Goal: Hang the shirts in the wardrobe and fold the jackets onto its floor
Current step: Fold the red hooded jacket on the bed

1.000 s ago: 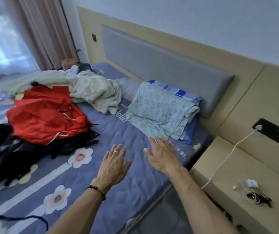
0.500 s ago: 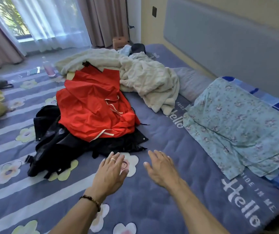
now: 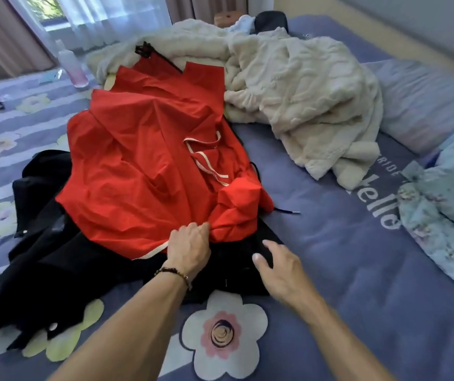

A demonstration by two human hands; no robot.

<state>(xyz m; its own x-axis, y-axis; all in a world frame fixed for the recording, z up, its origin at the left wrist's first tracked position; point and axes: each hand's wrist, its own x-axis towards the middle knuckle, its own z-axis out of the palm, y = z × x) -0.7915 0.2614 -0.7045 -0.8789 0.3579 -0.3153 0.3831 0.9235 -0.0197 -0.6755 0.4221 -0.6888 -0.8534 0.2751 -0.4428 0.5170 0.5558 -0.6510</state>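
Smooth, creased red jacket (image 3: 148, 166) cloth; matt black garment (image 3: 63, 273); nubbly cream blanket (image 3: 302, 97); quilted printed bedsheet (image 3: 357, 270)

On the purple bedsheet (image 3: 330, 243) you can read large white letters "ello", their first letter hidden under the cream blanket (image 3: 302, 86). Just above them runs a smaller line of white capitals, where you can make out only "RIDE".

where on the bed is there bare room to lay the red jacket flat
Bare sheet runs between the red jacket and the floral quilt, below the cream blanket. Left of centre is crowded: the jacket lies on black clothes, left hand gripping its hem, right hand open.
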